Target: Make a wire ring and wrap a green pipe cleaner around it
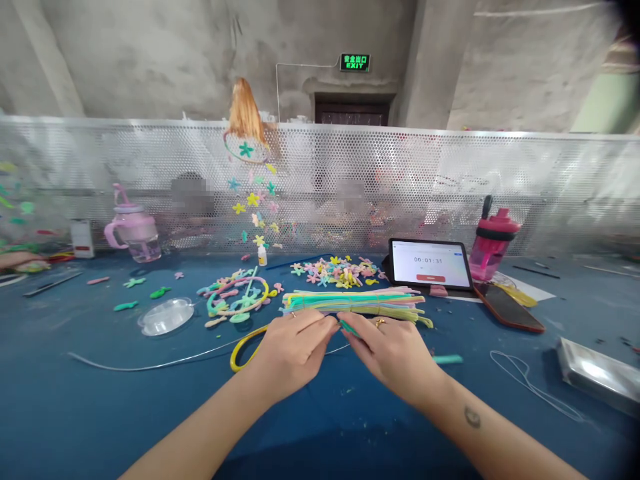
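My left hand (299,341) and my right hand (393,345) meet at the fingertips over the near middle of the table. Both are closed in a pinch on a green pipe cleaner (350,327), mostly hidden by the fingers. A green strip (449,359) shows on the table beyond my right wrist. Just behind the hands lies a bundle of pastel pipe cleaners (357,301). Yellow-handled scissors (242,351), partly covered, rest beside my left hand. A thin clear line (150,367) runs leftward from there along the table.
Behind the bundle is a pile of small pastel flower shapes (340,271). A wrapped hoop (237,297), clear dish (167,317) and glue bottle (262,255) stand left. On the right are a tablet timer (430,263), pink bottle (493,247), phone (510,308) and clear box (600,373).
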A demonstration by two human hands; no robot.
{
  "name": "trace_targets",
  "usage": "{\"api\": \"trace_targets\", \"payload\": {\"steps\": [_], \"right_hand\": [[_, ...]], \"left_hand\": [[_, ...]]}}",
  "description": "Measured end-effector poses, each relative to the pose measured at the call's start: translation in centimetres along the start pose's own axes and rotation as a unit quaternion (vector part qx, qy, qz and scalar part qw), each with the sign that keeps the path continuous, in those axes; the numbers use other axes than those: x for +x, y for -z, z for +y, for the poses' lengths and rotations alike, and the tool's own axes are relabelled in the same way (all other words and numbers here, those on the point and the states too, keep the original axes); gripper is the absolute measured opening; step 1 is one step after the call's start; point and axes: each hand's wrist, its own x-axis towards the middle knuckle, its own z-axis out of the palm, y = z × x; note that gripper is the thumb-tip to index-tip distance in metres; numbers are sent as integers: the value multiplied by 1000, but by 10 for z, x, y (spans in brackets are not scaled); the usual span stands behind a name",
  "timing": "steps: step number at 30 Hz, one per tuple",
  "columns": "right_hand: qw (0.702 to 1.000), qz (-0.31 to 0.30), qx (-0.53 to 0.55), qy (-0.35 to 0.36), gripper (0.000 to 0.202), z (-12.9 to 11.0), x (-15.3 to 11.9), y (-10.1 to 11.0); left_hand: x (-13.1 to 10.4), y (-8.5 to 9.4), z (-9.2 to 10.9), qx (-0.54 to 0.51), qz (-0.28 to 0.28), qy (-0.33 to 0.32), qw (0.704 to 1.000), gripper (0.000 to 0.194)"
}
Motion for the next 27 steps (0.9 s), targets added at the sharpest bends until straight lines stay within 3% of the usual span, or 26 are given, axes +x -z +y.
{"api": "trace_targets", "payload": {"steps": [3,6,10,16,27], "right_hand": [[998,17,-18,63,30,5,0,0],[996,21,39,78,33,10,0,2],[986,12,160,34,30,13,3,3],[944,-36,317,-78,23,5,6,7],[914,-40,375,-147,19,0,6,9]], "left_hand": [[1,1,1,-6,-2,3,1000,10],[0,1,2,-16,-4,4,1000,11],[0,0,2,-22,-4,3,1000,13],[0,2,4,3,16,-20,1000,16],[-5,5,5,141,3,-118,983,16]]}}
